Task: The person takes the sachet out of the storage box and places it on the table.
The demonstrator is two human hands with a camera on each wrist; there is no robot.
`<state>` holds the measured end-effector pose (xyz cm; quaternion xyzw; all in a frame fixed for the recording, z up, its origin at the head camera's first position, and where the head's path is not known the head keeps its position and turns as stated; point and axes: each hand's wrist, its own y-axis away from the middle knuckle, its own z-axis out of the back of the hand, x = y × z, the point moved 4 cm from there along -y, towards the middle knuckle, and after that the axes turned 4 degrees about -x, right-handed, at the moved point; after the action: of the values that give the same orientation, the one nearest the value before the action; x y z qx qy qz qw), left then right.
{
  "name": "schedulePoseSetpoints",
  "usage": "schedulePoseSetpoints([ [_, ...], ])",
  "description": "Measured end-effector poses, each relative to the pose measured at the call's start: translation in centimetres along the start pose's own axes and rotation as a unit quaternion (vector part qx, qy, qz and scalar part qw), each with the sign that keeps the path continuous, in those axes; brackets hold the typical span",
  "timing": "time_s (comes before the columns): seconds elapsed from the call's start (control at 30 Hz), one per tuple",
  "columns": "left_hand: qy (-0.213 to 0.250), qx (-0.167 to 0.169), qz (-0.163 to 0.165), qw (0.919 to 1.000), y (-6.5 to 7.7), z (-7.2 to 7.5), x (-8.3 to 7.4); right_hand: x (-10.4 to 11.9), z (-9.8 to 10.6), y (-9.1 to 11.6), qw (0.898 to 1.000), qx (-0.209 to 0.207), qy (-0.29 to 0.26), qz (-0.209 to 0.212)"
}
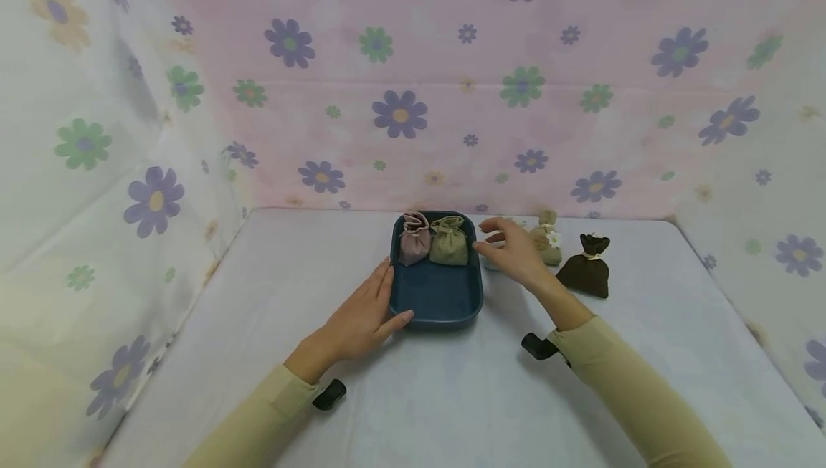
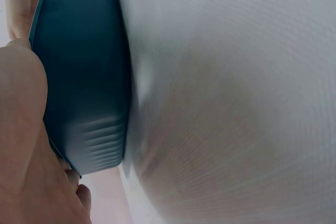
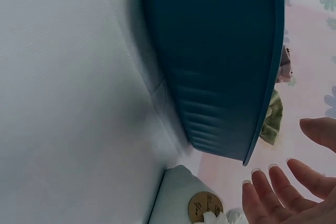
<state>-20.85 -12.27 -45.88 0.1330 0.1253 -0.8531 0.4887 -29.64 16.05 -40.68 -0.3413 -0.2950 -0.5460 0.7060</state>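
A dark blue plastic tray (image 1: 435,296) stands on the white-covered table. At its far end sit a mauve drawstring pouch (image 1: 415,242) and an olive green pouch (image 1: 449,244), side by side. My left hand (image 1: 363,314) rests against the tray's left side, fingers extended along the rim and thumb at the near corner. Just beyond the right rim hovers my right hand (image 1: 516,253), fingers loosely bent and holding nothing. Partly hidden beneath it is a pale blue pouch (image 3: 178,192) with a round tan label (image 3: 205,206) and a white flower.
To the right, a beige-green pouch (image 1: 548,239) with a white flower stands behind the right hand. Beside it leans a dark brown pouch (image 1: 586,271) tied with a light cord. Flower-printed cloth walls (image 1: 413,145) border the table at the back and sides.
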Motion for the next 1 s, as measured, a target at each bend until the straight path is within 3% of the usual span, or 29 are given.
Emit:
schedulePoseSetpoints([
  [0.5,-0.002,0.004,0.000,1.0000,0.1,-0.1,-0.1,0.4,-2.0,-2.7,1.000,0.018,-0.002,0.002],
  [1.0,-0.005,-0.002,0.003,1.0000,0.1,-0.1,0.2,1.0,-2.6,-4.3,0.999,0.029,0.016,0.021],
])
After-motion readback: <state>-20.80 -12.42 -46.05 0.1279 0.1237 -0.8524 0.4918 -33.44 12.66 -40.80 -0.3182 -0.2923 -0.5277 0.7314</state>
